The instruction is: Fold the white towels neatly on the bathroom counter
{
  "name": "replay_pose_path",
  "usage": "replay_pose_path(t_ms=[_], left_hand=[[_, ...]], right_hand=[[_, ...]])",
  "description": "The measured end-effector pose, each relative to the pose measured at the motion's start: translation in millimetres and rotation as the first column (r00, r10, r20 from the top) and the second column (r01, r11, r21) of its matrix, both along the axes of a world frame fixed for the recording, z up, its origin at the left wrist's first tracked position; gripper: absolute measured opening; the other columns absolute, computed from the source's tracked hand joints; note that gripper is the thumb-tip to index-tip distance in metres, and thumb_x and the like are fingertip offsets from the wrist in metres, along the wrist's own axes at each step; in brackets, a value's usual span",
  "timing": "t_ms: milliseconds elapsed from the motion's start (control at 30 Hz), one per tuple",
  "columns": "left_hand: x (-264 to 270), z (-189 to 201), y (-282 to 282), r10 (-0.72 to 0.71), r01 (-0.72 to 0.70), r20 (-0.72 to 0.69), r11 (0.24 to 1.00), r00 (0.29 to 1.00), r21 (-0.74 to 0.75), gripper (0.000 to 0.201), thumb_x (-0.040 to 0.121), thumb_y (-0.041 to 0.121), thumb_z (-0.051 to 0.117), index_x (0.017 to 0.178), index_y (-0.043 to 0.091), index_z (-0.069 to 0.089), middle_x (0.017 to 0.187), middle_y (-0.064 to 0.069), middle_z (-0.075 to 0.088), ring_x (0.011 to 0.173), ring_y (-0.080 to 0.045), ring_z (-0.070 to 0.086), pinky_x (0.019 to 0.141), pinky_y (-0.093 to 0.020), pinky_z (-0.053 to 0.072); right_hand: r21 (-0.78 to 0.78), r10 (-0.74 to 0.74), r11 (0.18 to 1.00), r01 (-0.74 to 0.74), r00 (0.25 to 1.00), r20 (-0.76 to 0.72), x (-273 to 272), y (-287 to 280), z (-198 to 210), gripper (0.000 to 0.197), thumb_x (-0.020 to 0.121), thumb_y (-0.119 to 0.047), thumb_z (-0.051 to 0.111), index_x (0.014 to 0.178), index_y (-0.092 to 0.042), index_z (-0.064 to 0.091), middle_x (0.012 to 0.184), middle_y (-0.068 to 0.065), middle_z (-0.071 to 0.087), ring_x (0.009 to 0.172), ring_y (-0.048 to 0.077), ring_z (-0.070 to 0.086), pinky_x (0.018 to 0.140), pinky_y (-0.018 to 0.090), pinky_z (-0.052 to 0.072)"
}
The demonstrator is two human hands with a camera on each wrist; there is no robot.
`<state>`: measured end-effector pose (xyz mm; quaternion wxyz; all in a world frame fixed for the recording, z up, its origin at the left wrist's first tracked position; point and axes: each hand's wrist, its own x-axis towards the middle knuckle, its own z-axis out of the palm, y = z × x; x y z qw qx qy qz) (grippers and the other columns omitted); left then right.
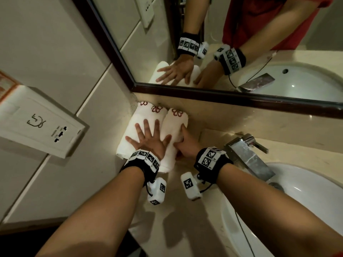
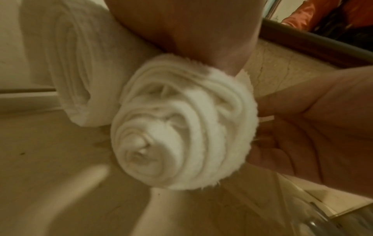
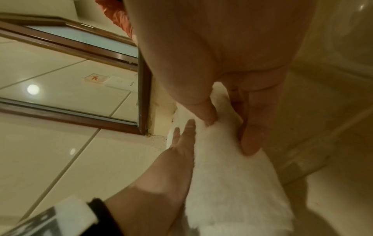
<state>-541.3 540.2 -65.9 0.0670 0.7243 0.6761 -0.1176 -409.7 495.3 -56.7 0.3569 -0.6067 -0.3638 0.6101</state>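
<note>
At the centre of the head view, two rolled white towels (image 1: 148, 130) side by side on the beige counter (image 1: 185, 216) under the mirror (image 1: 241, 43), your left hand (image 1: 148, 140) spread flat across both, your right hand (image 1: 185, 147) pinching the right roll (image 1: 174, 127).

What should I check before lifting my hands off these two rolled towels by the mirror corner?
1. Right rolled white terry towel tightly wound: ok; its spiral end looks compact in the left wrist view.
2. Left rolled white towel beside it, touching: ok.
3. Left hand spread flat across both rolls: ok.
4. Right hand against the right roll's side: ok.
5. Loose outer edge tucked under: cannot tell.
6. Red embroidered logos aligned at far ends: ok.
</note>
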Motion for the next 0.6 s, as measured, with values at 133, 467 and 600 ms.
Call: replay_pose_path(t_ms=[133, 467, 600], left_hand=[[0, 1, -2, 0.006, -0.006, -0.008, 1.000, 1.000, 0.004, 0.075, 0.088, 0.074, 0.008, 0.151, 0.039, -0.013, 0.161, -0.001, -0.020, 0.146, -0.031, -0.021, 0.106, -0.073, -0.008], [5, 48, -33, 0.021, -0.023, 0.139, 1.000, 0.990, 0.017, 0.067, 0.095, 0.059, 0.031, 0.150, 0.046, -0.005, 0.163, 0.006, -0.001, 0.149, -0.030, 0.000, 0.111, -0.067, 0.011], [20, 89, -48, -0.012, -0.006, 0.200, 0.996, 0.980, 0.092, 0.066, 0.095, 0.059, 0.034, 0.151, 0.044, 0.003, 0.162, 0.008, 0.002, 0.149, -0.026, 0.001, 0.112, -0.065, 0.010]], right_hand=[[-0.013, 0.011, 1.000, -0.012, 0.997, -0.081, 9, -6, 5, 0.074, 0.099, 0.000, 0.042, 0.153, -0.024, -0.001, 0.138, -0.005, 0.034, 0.125, 0.016, 0.039, 0.087, 0.022, 0.050], [0.091, 0.034, 0.995, -0.038, 0.998, 0.051, 47, -37, 57, 0.061, 0.087, -0.016, 0.066, 0.141, -0.026, 0.039, 0.118, 0.006, 0.060, 0.091, 0.019, 0.062, 0.076, 0.041, 0.056], [0.161, -0.016, 0.987, -0.003, 0.993, 0.114, 63, -44, 92, 0.060, 0.090, -0.013, 0.061, 0.143, -0.017, 0.034, 0.100, 0.006, 0.058, 0.078, 0.022, 0.057, 0.057, 0.033, 0.047]])
